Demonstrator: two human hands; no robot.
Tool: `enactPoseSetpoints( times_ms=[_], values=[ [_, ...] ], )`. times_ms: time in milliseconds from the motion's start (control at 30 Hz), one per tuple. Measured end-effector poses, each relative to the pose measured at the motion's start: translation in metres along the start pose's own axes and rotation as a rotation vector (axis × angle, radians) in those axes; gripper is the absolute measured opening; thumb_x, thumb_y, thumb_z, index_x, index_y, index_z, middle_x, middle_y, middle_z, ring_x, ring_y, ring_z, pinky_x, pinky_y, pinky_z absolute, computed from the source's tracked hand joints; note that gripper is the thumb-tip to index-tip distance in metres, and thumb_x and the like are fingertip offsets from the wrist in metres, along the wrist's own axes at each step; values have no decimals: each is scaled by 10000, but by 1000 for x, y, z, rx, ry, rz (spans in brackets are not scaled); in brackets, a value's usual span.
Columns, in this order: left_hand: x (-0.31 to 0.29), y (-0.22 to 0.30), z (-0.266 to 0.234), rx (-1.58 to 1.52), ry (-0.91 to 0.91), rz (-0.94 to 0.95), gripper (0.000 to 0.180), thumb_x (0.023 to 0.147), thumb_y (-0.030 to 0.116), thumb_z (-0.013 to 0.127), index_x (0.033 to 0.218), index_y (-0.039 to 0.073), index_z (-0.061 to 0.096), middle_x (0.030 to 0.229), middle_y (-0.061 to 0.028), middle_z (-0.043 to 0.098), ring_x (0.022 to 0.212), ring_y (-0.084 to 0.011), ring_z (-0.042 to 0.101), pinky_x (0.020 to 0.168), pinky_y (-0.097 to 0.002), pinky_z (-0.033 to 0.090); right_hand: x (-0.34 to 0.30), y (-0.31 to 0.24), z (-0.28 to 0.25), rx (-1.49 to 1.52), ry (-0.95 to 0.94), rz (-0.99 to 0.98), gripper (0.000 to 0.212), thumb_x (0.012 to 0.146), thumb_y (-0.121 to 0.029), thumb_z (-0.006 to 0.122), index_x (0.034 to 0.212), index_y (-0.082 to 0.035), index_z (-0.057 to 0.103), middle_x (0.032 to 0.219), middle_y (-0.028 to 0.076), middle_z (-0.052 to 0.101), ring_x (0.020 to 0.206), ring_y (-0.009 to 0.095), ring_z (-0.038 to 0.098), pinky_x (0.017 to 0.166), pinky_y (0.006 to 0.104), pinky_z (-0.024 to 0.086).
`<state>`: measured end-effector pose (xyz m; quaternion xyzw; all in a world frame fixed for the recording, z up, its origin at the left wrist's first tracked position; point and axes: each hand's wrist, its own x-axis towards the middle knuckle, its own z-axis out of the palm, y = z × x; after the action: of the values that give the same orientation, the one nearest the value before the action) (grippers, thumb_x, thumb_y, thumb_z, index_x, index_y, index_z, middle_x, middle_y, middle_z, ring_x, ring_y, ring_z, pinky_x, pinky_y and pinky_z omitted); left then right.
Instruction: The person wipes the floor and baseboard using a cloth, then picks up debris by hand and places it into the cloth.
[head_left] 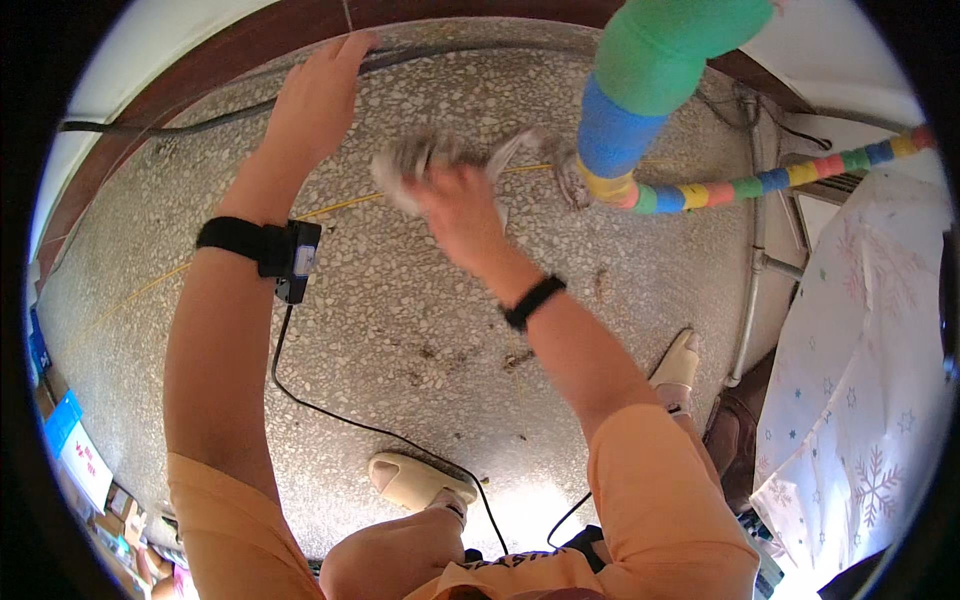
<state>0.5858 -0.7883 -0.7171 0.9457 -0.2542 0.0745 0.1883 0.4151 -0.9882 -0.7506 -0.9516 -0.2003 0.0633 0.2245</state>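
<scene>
My left hand (318, 95) is stretched far forward to the dark red skirting at the foot of the wall, beside a black cable (220, 122). Its fingers look extended, with nothing seen in them. My right hand (462, 212) grips a crumpled greyish rag (405, 165) down at the speckled stone floor (400, 310). Motion smears the rag and the fingertips. A thin yellow line or cord (340, 206) runs along the floor behind the right hand. Dark crumbs of dirt (430, 355) lie scattered nearer my feet.
A post wrapped in green, blue and yellow (620, 120) rises right of the rag, joined by a striped multicoloured pipe (750, 188). Grey pipes (755, 280) and a white snowflake-patterned cover (840, 400) stand at the right. Boxes (85, 465) sit far left. A wristband cable (380, 425) hangs between my arms.
</scene>
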Motion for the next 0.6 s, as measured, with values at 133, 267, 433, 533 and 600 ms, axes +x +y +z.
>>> enactPoseSetpoints(
  times_ms=[133, 267, 433, 533, 600],
  values=[
    [-22, 10, 25, 174, -185, -63, 554, 823, -86, 546, 1319, 134, 438, 1336, -174, 468, 1117, -384, 534, 874, -506, 470, -90, -10, 2, 167, -50, 42, 455, 742, -29, 654, 1175, -166, 627, 1197, 109, 542, 1081, 331, 470, 936, 468, 406],
    [-44, 20, 20, 112, -290, -265, 637, 823, -89, 556, 1384, 152, 379, 1436, -190, 341, 1207, -398, 470, 947, -501, 441, -85, 23, -32, -22, 318, 2, 409, 822, -81, 583, 1213, -201, 603, 1185, 146, 553, 1104, 351, 486, 905, 491, 456],
    [-67, 58, 26, 44, -236, -98, 677, 847, 8, 604, 1438, 168, 317, 1466, -196, 282, 1295, -406, 365, 1005, -498, 392, -12, 124, -35, -242, 185, 358, 420, 872, -216, 568, 1285, -146, 535, 1260, 165, 506, 1172, 416, 433, 973, 512, 383],
    [-71, 90, 28, -138, -201, 3, 683, 846, 62, 639, 1440, 141, 310, 1459, -205, 295, 1290, -410, 368, 1009, -499, 382, -25, 181, -30, -434, 295, 317, 567, 893, -353, 538, 1399, -137, 401, 1367, 207, 433, 1279, 390, 390, 1086, 536, 278],
    [-71, 105, 22, -205, -226, -3, 687, 844, 84, 655, 1437, 124, 310, 1454, -206, 304, 1291, -396, 373, 1008, -494, 384, -30, 185, -33, -458, 456, 314, 525, 893, -283, 535, 1356, -65, 417, 1314, 188, 446, 1175, 415, 419, 983, 519, 368]
  ],
)
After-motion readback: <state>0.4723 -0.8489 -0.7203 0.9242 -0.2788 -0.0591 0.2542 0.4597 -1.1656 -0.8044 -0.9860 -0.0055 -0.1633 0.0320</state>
